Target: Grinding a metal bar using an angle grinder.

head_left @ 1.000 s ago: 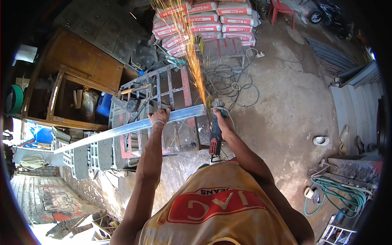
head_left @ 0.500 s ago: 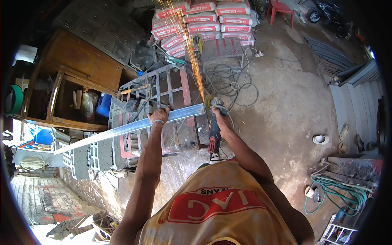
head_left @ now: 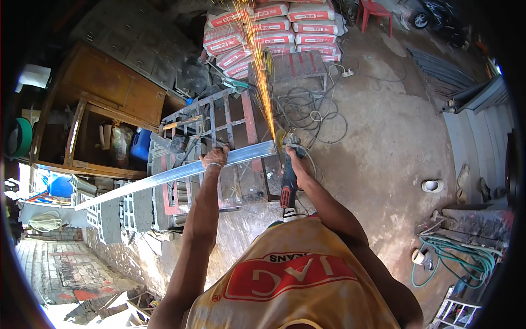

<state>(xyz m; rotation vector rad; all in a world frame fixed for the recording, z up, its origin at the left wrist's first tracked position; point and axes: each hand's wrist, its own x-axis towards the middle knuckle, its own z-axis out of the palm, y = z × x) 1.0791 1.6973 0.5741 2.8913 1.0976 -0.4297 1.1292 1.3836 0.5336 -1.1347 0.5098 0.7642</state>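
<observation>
My left hand [head_left: 215, 158] is closed over a long silvery metal bar [head_left: 178, 174], pressing it on a metal frame [head_left: 222, 129]. In my right hand [head_left: 297, 163] is an angle grinder [head_left: 289, 181], gripped near its head, its body pointing back toward me. The grinder's disc [head_left: 280, 138] meets the bar's right end. A bright stream of orange sparks [head_left: 262, 82] shoots away from that contact toward the far side. The bar's far left end reaches out over grey concrete blocks [head_left: 127, 211].
Stacked red-and-white sacks [head_left: 268, 35] stand beyond the frame, in the sparks' path. Dark cables [head_left: 329, 129] lie coiled on the floor to the right of it. A wooden cabinet [head_left: 109, 93] is at left. A green hose [head_left: 466, 263] and a white slipper [head_left: 432, 186] lie at right.
The grinder has tilted slightly, and its disc still throws sparks at the bar's end. The spark stream looks denser and brighter. Both hands keep nearly the same places.
</observation>
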